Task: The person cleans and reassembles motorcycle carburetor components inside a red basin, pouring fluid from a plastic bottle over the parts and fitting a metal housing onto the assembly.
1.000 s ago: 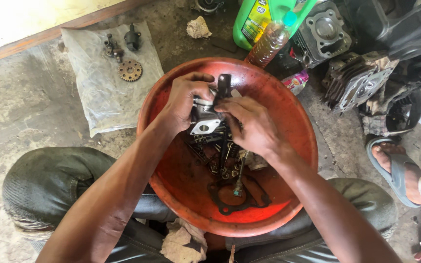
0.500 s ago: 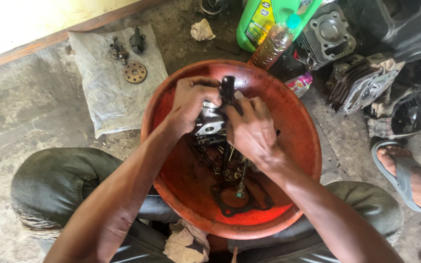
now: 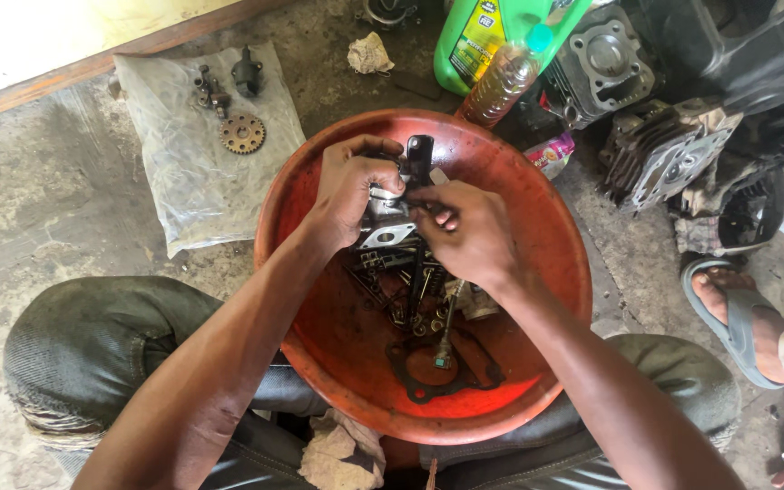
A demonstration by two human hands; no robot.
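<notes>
Head view: both hands hold a dark metal engine part (image 3: 417,168) over the orange basin (image 3: 546,236). Left hand (image 3: 348,186) grips its pale body; right hand (image 3: 465,231) fingers pinch beside it. Stiff, heavy-looking, probably oily; hold by the body.

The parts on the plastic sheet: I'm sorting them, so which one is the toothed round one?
The sprocket, lowest on the plastic sheet: a flat brownish disc with teeth and holes. The two dark parts above it are lumpy, not round.
</notes>
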